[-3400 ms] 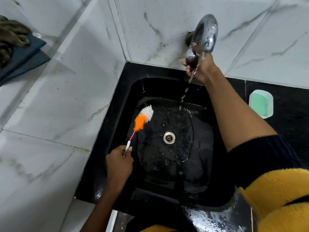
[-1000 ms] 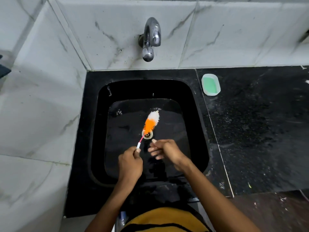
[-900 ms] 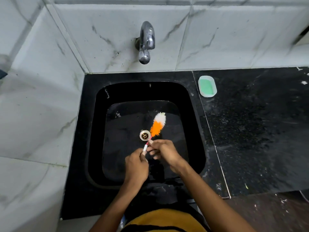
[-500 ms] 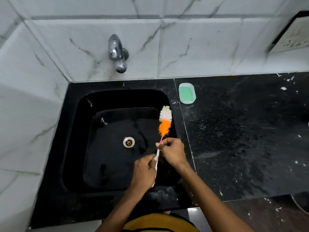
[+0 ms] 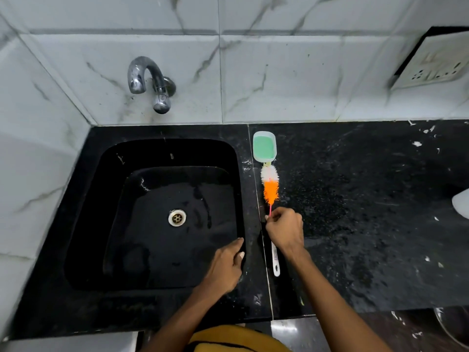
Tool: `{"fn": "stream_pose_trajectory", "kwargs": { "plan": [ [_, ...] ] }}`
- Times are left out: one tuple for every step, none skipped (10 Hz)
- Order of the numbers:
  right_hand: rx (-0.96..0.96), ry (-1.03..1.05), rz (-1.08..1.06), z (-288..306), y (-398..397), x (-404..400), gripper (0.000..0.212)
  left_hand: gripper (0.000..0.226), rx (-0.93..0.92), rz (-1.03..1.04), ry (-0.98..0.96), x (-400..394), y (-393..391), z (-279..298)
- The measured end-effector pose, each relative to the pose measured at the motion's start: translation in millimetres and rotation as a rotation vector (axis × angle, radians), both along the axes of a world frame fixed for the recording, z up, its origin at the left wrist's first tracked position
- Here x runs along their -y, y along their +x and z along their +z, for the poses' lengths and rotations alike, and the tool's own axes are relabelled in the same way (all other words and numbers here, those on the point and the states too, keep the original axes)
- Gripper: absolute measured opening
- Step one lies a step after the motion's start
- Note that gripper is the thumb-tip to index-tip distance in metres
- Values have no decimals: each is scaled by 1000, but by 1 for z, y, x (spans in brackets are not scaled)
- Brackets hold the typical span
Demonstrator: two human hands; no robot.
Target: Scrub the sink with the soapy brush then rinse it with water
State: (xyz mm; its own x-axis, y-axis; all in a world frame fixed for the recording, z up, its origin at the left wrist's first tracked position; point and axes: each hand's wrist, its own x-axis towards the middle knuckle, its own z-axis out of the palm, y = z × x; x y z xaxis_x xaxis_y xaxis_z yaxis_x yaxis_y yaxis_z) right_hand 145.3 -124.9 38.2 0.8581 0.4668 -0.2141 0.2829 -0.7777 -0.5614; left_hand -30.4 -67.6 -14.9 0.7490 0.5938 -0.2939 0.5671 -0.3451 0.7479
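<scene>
Brush [image 5: 270, 185] now out of sink [image 5: 106, 189]

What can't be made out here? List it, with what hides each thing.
- Brush handle middle: head view, covered by the right hand.
- Pale object at right: cut off by the frame edge.
- Metal rim, bottom right corner: cut off.
- Switch plate details: too small and blurred.

brush [image 5: 271, 189] handle mid-part hidden under right hand [image 5: 285, 231]
</scene>
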Motion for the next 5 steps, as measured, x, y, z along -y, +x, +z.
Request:
{"fn": "stream_pose_trajectory", "kwargs": {
  "plan": [
    [51,-35,48,-5,1,0,14,46,-3,-31,2,2,2,-5],
    [75,-69,107,-13,1,0,12,45,20,-19,30,3,3,-10],
    [76,-59,110,-15,0,0,11,43,36,-23,38,6,3,-5],
    [66,-49,118,-16,-1,1,17,42,61,-31,42,6,2,-2],
    [161,-50,115,-16,-8,3,24,42,86,-15,64,8,3,2]
  ]
}}
